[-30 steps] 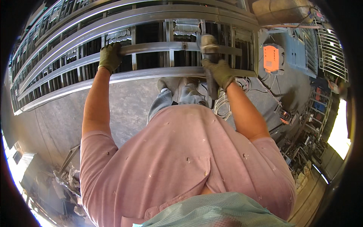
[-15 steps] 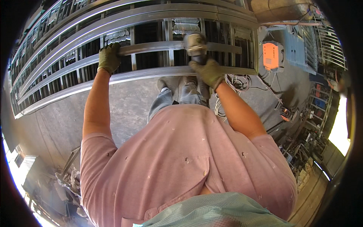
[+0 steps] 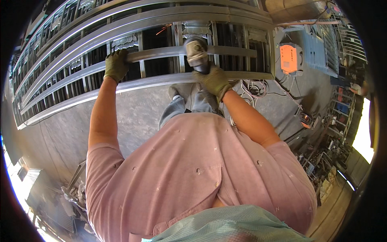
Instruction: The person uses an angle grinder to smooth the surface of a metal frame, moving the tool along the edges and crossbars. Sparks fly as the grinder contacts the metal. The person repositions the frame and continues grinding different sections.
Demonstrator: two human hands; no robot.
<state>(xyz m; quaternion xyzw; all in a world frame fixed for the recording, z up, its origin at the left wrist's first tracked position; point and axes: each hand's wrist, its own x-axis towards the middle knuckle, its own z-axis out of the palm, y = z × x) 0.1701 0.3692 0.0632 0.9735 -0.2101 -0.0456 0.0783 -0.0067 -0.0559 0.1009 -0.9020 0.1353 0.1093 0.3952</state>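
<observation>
My right hand point(image 3: 213, 82), in an olive work glove, is wrapped round the dark body of an angle grinder point(image 3: 197, 55). The grinder's pale metal head lies over a flat crossbar of the metal frame point(image 3: 169, 16), and its disc cannot be made out clearly. Orange sparks point(image 3: 164, 29) fly beyond it, up and to the left. My left hand point(image 3: 117, 66), gloved alike, is closed over the left part of that same crossbar point(image 3: 159, 53). Grey cast ornaments point(image 3: 196, 29) sit between the frame's upright bars.
An orange box-shaped machine point(image 3: 291, 59) stands on the concrete floor to the right. Coiled cables point(image 3: 254, 89) lie near my right forearm and run across the floor. Blue ribbed panels point(image 3: 320, 50) lean beyond the machine. Scrap and tools point(image 3: 322, 155) clutter the lower right.
The grinder and my right hand have shifted left along the crossbar. Sparks now show that were not visible before. My left hand stays in place.
</observation>
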